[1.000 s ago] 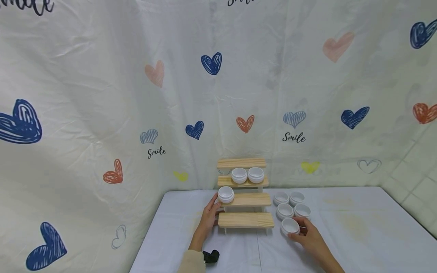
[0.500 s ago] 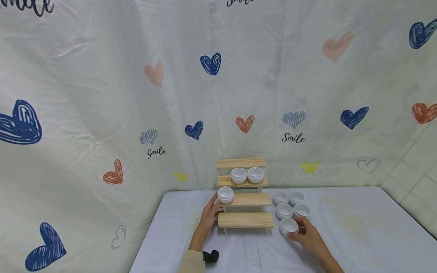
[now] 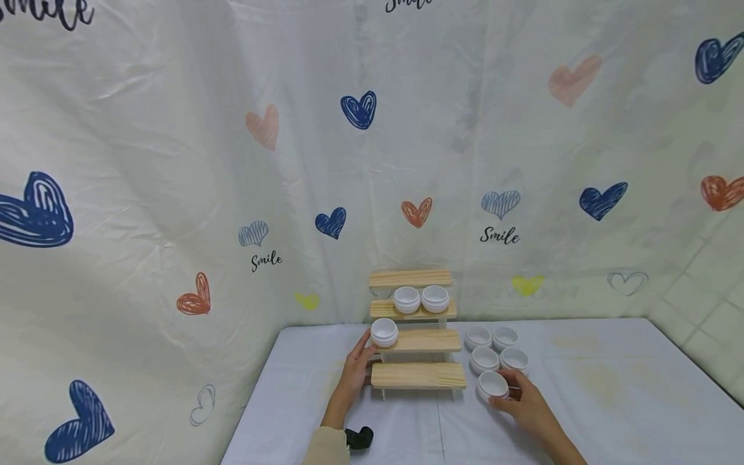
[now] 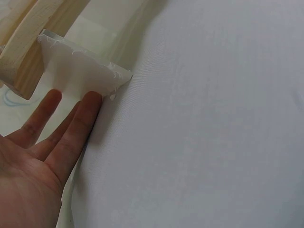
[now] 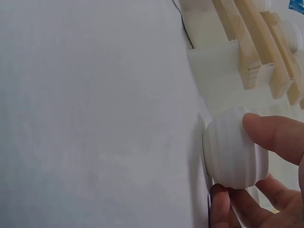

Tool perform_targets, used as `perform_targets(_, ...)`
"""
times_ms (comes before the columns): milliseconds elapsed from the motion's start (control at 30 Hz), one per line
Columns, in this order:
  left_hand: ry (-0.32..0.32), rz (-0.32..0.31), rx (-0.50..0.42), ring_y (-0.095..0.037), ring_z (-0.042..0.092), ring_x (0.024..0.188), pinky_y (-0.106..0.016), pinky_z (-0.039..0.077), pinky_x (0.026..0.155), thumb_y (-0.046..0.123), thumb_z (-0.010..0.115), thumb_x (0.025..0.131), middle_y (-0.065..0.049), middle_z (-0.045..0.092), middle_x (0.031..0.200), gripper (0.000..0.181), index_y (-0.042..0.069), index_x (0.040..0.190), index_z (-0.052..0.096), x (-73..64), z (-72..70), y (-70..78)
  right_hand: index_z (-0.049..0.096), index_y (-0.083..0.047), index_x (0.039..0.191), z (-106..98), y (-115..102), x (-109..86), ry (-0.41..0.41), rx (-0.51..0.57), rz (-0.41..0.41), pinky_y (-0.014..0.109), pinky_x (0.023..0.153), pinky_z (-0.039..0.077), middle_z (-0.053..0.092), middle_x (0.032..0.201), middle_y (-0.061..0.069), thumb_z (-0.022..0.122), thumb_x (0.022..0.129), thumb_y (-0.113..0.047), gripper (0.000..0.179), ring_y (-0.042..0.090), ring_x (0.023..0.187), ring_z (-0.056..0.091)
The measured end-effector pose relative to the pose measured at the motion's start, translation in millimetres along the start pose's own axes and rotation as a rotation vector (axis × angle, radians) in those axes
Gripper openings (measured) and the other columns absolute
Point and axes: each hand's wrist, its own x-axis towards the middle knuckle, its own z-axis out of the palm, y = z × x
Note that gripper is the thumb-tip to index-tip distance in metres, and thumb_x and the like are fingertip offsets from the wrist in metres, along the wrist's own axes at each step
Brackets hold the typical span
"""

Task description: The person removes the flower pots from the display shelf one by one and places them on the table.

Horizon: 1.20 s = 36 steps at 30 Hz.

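Observation:
A tiered wooden stand point(image 3: 418, 376) with white side panels is near the middle of the head view. My left hand point(image 3: 349, 381) is at its left side; in the left wrist view straight fingertips reach the white side panel point(image 4: 71, 64). Close above that hand, one small white cup point(image 3: 384, 332) sits at the left end of the second step from the bottom. Right of the stand, my right hand point(image 3: 527, 402) pinches another white cup point(image 5: 232, 147) between thumb and fingers, low at the white tabletop. This cup is upright, its ribbed side facing the right wrist camera.
Two white cups point(image 3: 421, 299) stand on the third step. Several more white cups point(image 3: 485, 360) cluster just behind my right hand. A black object point(image 3: 360, 438) is at my left wrist. Behind the white table point(image 3: 610, 387) hangs a curtain point(image 3: 442, 148) printed with hearts.
The cup in my right hand has shifted very slightly left since the first frame. Otherwise both hands and the stand stay in place.

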Motion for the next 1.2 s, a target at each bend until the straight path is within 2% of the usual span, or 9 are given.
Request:
perform_targets(333,0.001,0.005,0.018,-0.040,0.062,0.124,-0.037,0.060,0.079,0.041,0.049,0.105,-0.019,0.051,0.150,0.061,0.030,0.162,0.030,-0.9,0.1,1.1,0.049,0.003,0.140,0.9,2.9,1.8,0.000,0.004,-0.007,0.023,0.079,0.049,0.059,0.133,0.027,0.085,0.082,-0.014,0.070,0.025,0.107,0.061)
perform_targets(600,-0.002,0.006,0.016,-0.035,0.064,0.120,-0.035,0.060,0.077,0.041,0.049,0.106,-0.018,0.052,0.149,0.061,0.029,0.162,0.030,-1.6,0.3,1.2,0.046,0.004,0.141,-1.0,-0.6,-0.3,0.000,-0.001,0.011,0.025,0.080,0.050,0.056,0.135,0.031,0.084,0.083,-0.018,0.072,0.034,0.112,0.062)
perform_targets(667,-0.001,0.006,0.016,-0.035,0.064,0.120,-0.035,0.060,0.077,0.040,0.049,0.106,-0.018,0.052,0.149,0.060,0.030,0.162,0.031,-1.6,0.3,1.1,0.046,0.004,0.141,-2.3,-3.4,-1.3,0.007,-0.001,0.016,0.028,0.082,0.052,0.055,0.135,0.031,0.083,0.085,-0.020,0.072,0.037,0.114,0.062)
perform_targets(767,-0.002,0.009,0.016,-0.036,0.064,0.121,-0.037,0.061,0.078,0.039,0.049,0.106,-0.018,0.050,0.151,0.060,0.030,0.162,0.031,-2.0,0.2,1.2,0.044,0.005,0.141,-4.0,-9.5,-2.4,0.021,-0.012,0.017,0.039,0.092,0.053,0.053,0.138,0.031,0.080,0.088,-0.021,0.069,0.040,0.119,0.059)
perform_targets(933,-0.002,0.008,0.014,-0.039,0.063,0.124,-0.037,0.061,0.079,0.038,0.049,0.106,-0.018,0.046,0.157,0.060,0.029,0.162,0.030,-2.8,0.5,1.6,0.039,0.007,0.144,-6.8,-23.0,-3.4,0.035,-0.013,0.034,0.057,0.105,0.045,0.046,0.145,0.032,0.072,0.094,-0.023,0.066,0.046,0.128,0.050)
perform_targets(1100,0.002,0.009,0.027,-0.039,0.064,0.122,-0.036,0.061,0.076,0.040,0.048,0.106,-0.019,0.049,0.153,0.060,0.029,0.163,0.030,-4.0,1.0,2.6,0.039,0.006,0.145,-7.9,-37.5,-5.6,0.076,0.001,0.029,0.057,0.109,0.042,0.045,0.146,0.030,0.069,0.097,-0.022,0.064,0.045,0.132,0.047)
perform_targets(1200,0.002,0.013,0.027,-0.039,0.064,0.121,-0.037,0.061,0.076,0.040,0.048,0.107,-0.020,0.049,0.152,0.061,0.028,0.163,0.029,-4.2,1.1,2.8,0.042,0.004,0.144,-7.2,-48.9,-7.6,0.110,0.010,-0.002,0.051,0.108,0.044,0.048,0.145,0.028,0.069,0.097,-0.022,0.061,0.041,0.131,0.049)
